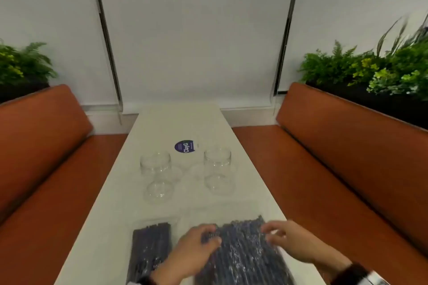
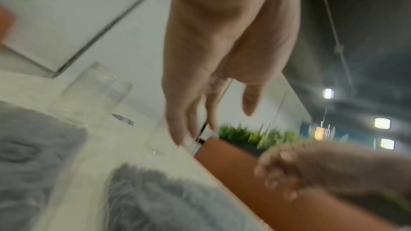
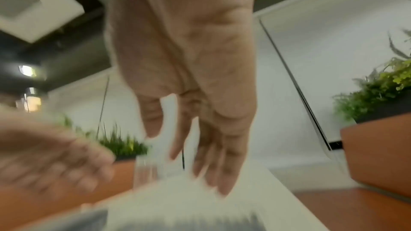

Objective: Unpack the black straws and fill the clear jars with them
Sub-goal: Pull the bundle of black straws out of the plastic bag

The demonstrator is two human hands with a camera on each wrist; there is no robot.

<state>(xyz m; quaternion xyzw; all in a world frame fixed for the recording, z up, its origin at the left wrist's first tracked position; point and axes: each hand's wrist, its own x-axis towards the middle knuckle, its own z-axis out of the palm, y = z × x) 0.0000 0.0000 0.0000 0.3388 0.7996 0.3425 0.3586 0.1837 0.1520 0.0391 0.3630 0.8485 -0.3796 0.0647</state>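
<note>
Hovering, near edge: both my hands are over the larger straw pack (image 1: 243,254), which lies sealed in clear wrap at the near right of the worktop (image 1: 111,227).
Left grip: my left hand (image 1: 192,252) has its fingers spread and loosely bent over the pack's far left corner; the wrist view shows them extended with nothing held, and I cannot tell whether the tips touch the wrap.
Right grip: my right hand (image 1: 287,243) is open too, fingers relaxed and reaching over the pack's far right corner, holding nothing; contact is too blurred to judge.
Larger pack: dark straws lie side by side, running from the near edge away from me, slightly slanted towards the right edge.
Smaller pack: a second wrapped straw pack (image 1: 150,252) lies just left of my left hand, near the left edge, also sealed.
Middle of worktop: two clear jars stand upright and apart, the left jar (image 1: 157,176) nearer the left edge, the right jar (image 1: 217,169) nearer the right edge, neither holding any straws.
Further on: a round blue sticker (image 1: 184,146) lies flat between and beyond the jars.
Sides: orange benches (image 1: 335,157) flank the worktop, with green plants (image 1: 370,69) behind their backs.
</note>
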